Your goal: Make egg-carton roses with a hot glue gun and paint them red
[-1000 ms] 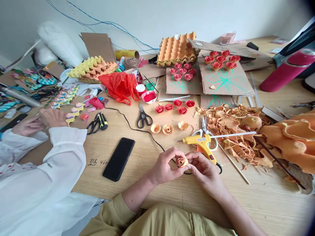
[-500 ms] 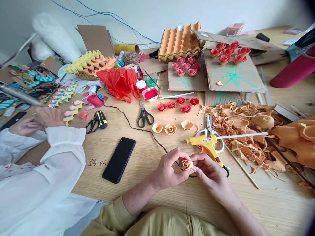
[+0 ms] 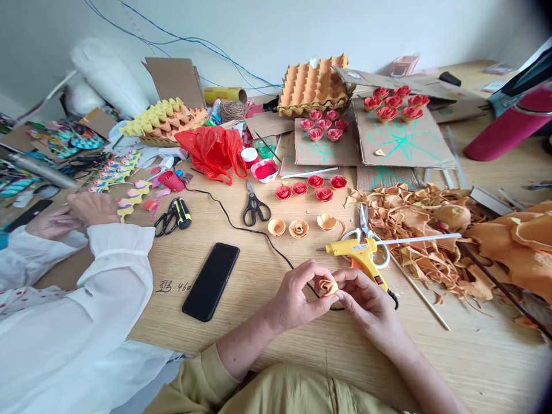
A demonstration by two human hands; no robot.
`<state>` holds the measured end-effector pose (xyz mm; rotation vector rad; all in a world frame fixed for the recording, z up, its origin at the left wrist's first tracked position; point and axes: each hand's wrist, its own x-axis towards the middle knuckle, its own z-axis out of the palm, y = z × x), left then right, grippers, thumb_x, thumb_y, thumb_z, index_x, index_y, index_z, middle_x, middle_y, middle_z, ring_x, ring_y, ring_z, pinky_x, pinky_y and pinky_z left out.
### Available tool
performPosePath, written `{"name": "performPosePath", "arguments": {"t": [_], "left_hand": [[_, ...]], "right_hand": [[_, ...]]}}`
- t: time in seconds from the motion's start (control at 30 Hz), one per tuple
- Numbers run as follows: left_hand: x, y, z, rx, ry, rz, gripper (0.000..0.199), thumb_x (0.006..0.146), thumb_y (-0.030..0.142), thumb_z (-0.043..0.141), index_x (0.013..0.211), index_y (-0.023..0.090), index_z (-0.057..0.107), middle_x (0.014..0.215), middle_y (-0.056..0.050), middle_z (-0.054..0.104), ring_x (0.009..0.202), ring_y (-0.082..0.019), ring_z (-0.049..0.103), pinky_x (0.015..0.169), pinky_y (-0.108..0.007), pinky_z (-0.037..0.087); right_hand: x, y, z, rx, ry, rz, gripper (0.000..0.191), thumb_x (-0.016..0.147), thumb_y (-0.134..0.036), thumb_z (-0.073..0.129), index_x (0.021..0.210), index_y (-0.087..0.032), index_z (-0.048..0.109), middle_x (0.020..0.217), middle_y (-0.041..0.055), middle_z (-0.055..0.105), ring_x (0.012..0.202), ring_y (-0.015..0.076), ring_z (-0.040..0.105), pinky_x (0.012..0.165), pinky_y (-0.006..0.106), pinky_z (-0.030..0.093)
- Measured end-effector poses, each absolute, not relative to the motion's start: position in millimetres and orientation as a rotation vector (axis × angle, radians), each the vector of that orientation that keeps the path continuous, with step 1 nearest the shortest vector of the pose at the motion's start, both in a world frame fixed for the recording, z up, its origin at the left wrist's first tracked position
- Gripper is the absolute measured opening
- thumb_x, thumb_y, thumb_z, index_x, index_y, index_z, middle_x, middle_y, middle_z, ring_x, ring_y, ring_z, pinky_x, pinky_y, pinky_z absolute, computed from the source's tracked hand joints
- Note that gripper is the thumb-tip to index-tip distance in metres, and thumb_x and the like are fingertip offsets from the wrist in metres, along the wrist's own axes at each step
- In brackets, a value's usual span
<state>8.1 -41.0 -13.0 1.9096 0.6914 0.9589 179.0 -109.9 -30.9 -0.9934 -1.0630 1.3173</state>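
A small rolled paper-pulp rosebud (image 3: pixel 328 287), pale orange like the egg trays, sits pinched between my two hands. My left hand (image 3: pixel 297 299) grips it from the left with thumb and forefinger. From the right, my right hand (image 3: pixel 366 302) presses its thumb and fingertips to the bud's edge. Just beyond the hands lies a yellow glue gun (image 3: pixel 360 253) with a white glue stick, resting over white-handled scissors (image 3: pixel 364 221). Farther on are an unpainted cup (image 3: pixel 276 226), an unpainted rose (image 3: pixel 299 229) and a petal cup (image 3: pixel 326 222).
Red roses (image 3: pixel 316 181) stand past the unpainted ones, near a bowl of red paint (image 3: pixel 264 170). Scraps (image 3: pixel 409 224) heap at right. A phone (image 3: pixel 211 282), black scissors (image 3: pixel 256 206) and a cord lie left. Another person's hands (image 3: pixel 92 208) work at far left.
The camera view has tilted slightly, so the scene sits a little lower. Both hands keep their pinch on the rosebud, with hardly any movement.
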Motion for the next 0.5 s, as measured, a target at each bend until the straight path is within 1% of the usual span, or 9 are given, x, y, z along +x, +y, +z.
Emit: {"name": "performPosePath", "arguments": {"t": [0.33,0.5], "left_hand": [[7.9,-39.8,-11.4,1.98,0.694,0.94,0.014,0.091,0.028,0.072,0.092,0.019,0.061,0.078,0.001,0.062,0.07,-0.012,0.058,0.07,-0.023,0.052],[6.7,-40.6,-10.7,2.071,0.65,0.967,0.011,0.093,0.024,0.07,0.094,0.02,0.06,0.079,0.0,0.064,0.072,-0.013,0.059,0.073,-0.025,0.052]], "right_hand": [[179.9,-109.6,-30.9,-1.021,-1.041,1.318,0.014,0.097,-0.033,0.071,0.109,-0.027,0.072,0.09,0.0028,0.072,0.082,0.0151,0.069,0.076,0.023,0.06],[180.3,-111.2,-31.5,-1.003,-1.096,1.279,0.015,0.099,-0.028,0.07,0.113,-0.033,0.072,0.099,0.0011,0.074,0.089,0.013,0.07,0.082,0.02,0.059]]}}
